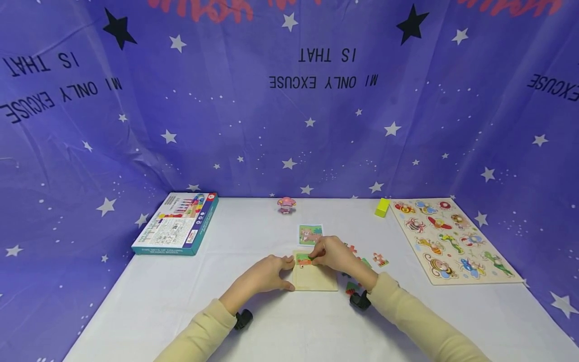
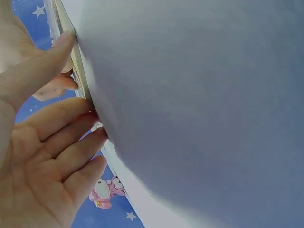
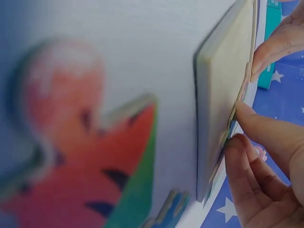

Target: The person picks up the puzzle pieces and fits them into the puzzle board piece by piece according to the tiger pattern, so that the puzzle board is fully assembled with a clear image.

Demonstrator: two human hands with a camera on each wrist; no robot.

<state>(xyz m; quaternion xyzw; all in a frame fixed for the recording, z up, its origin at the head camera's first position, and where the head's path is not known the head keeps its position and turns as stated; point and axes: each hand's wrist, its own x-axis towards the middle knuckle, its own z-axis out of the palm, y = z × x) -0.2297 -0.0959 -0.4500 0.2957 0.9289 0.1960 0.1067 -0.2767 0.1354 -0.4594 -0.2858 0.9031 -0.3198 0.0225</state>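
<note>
Right hand [image 1: 334,253] pinches small greenish puzzle piece [image 1: 310,258].
Left hand [image 1: 267,274], fingers straight, braces square pale-wood board [image 1: 317,279]; slackening could shift it.

Both arms reach forward from the near edge of the view, slanting inward. The left arm [image 1: 196,332] and right arm [image 1: 420,319] are covered by pale sleeves that end near the wrists. The left hand [image 1: 269,274] has its thumb [image 2: 40,69] spread well away from its fingers [image 2: 78,147], which extend side by side, slightly bent. The right hand [image 1: 335,255] is held back upward, thumb [image 3: 270,130] and bent fingertips [image 3: 233,147] pinched together. The hands are near each other, apart.
</note>
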